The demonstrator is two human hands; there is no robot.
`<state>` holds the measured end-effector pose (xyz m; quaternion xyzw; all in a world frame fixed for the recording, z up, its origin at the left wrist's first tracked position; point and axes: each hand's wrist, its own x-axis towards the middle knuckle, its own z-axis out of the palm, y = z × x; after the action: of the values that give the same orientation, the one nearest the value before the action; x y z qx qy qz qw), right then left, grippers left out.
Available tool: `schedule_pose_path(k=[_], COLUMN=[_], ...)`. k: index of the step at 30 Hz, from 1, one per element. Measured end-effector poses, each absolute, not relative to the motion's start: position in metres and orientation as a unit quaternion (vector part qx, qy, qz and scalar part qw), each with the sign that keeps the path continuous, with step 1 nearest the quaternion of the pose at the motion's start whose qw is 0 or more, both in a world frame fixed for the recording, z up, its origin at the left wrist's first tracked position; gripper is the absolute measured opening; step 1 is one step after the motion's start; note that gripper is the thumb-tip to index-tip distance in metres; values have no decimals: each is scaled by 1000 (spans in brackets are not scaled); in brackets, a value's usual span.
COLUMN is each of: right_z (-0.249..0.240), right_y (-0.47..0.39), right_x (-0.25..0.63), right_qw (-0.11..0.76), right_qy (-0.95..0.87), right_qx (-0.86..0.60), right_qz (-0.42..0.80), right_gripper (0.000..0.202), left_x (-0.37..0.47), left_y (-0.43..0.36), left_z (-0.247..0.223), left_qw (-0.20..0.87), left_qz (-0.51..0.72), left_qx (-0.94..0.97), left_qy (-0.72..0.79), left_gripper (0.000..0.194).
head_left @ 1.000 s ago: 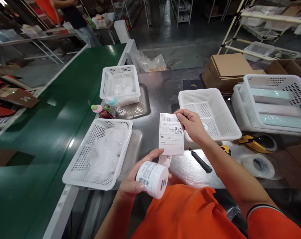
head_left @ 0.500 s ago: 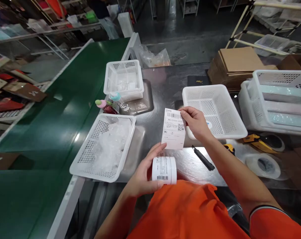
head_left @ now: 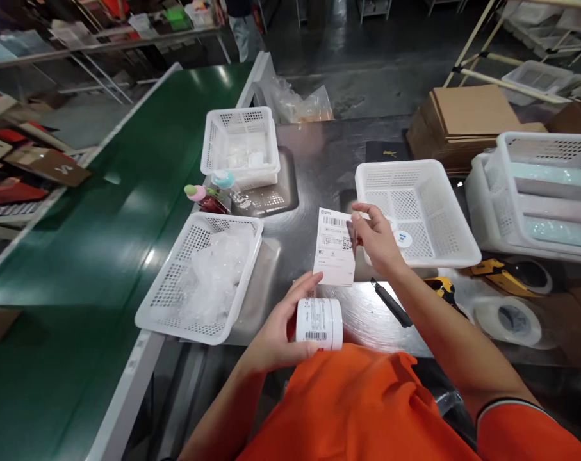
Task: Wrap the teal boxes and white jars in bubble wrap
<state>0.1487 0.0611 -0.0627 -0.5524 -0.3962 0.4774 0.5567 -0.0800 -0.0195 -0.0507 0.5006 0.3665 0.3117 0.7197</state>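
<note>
Wrapped around a white labelled jar [head_left: 318, 324], the left hand [head_left: 281, 334] holds it from the left, at the near edge of the steel table [head_left: 314, 144]. It should be rigid, fairly light and slightly slippery, best held by its curved side. The right hand [head_left: 377, 240] pinches the thin, probably easily creased shipping label [head_left: 334, 256] by its right edge, forearm slanting in from the near right.
</note>
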Motion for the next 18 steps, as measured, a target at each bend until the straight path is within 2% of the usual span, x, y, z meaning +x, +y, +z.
schedule_pose_path(k=[4, 10, 14, 16, 18], right_z=[-86, -138, -163, -175, -190], right_y=[44, -3, -21, -22, -19], right_x=[137, 115, 106, 102, 95], right_qw=[531, 403, 419, 423, 412], right_qy=[-391, -433, -350, -368, -412], right_qx=[-549, -492, -403, -402, -446], right_qz=[513, 639, 734, 724, 680], right_gripper=[52, 61, 65, 65, 76], left_x=[-81, -88, -94, -96, -99], left_y=[-14, -9, -10, -11, -13], left_z=[-59, -69, -69, -68, -66], left_qw=[719, 771, 769, 774, 788], left_qz=[328, 355, 382, 397, 402], left_qx=[487, 395, 385, 375, 356], left_qy=[371, 351, 339, 319, 301], left_gripper=[91, 95, 95, 95, 95])
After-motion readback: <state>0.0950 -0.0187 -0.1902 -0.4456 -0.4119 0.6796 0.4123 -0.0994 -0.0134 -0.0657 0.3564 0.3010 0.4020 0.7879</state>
